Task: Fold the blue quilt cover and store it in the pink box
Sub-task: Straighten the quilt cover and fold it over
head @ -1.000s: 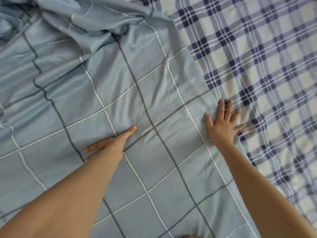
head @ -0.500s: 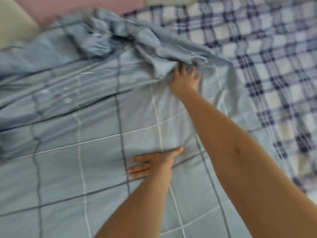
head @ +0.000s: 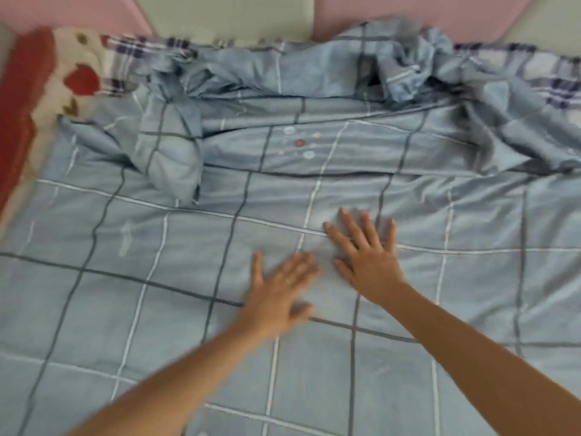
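At the far left a red-and-cream cloth lies along the bed's edge. The cover starts just beside it and spreads flat across nearly the whole bed. Its near half lies smooth, but a lump of doubled-over cloth sits toward the far left. It looks thin, light and limp, so it should crease wherever it is pushed, hold no shape of its own, and probably slide over the bedding beneath when dragged. The left grip lies palm down near the middle of the cover. Its fingers are spread and flat and pinch nothing, though blur softens its outline. Beyond it a cluster of buttons is sewn onto the cloth, a small hard patch best kept clear of a crease. The right grip rests just beside the left and a little farther up the bed, also flat and splayed, pressing the cloth and holding nothing. Pressing in the middle only smooths the cover. To fold it, I judge the hold belongs at the corners and hems, each pinched so that an edge lifts straight. The far right corner is crumpled into a heap and would need pulling out first. A plaid sheet shows past it. No box is in view.
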